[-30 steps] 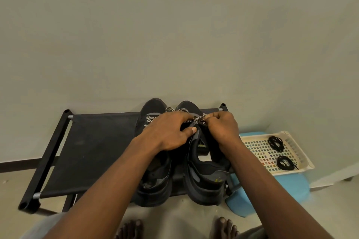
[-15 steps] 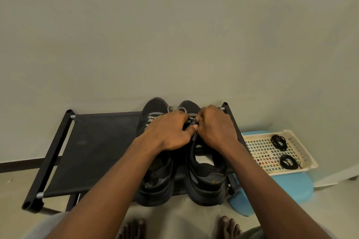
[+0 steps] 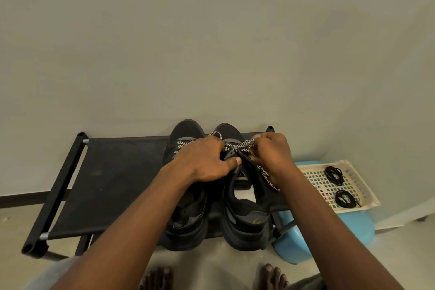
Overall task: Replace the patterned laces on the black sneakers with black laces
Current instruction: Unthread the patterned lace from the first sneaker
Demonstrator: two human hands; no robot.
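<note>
— What have you got hold of?

— Seen from my head camera: my right hand point(image 3: 270, 155) pinches the patterned lace point(image 3: 266, 176) near the top eyelets of the right-hand sneaker point(image 3: 244, 207), which stands on the black rack point(image 3: 117, 183). A loose end hangs down beside my wrist. My left hand point(image 3: 207, 162) lies over the lacing with its thumb pressed on the tongue. Its fingertips are hidden, so I cannot tell whether they grip anything.

— How will the lace handle?

— I judge it a soft, light, limp cord. It should slide out if I pull close to each eyelet, but the shoe looks light too and needs bracing.

— And the replacements?

— The black laces point(image 3: 333, 174), two coils, lie in the cream basket point(image 3: 313, 181) on the blue stool point(image 3: 362, 228), off to my right. The left-hand sneaker point(image 3: 186, 132) has patterned lacing too.
</note>
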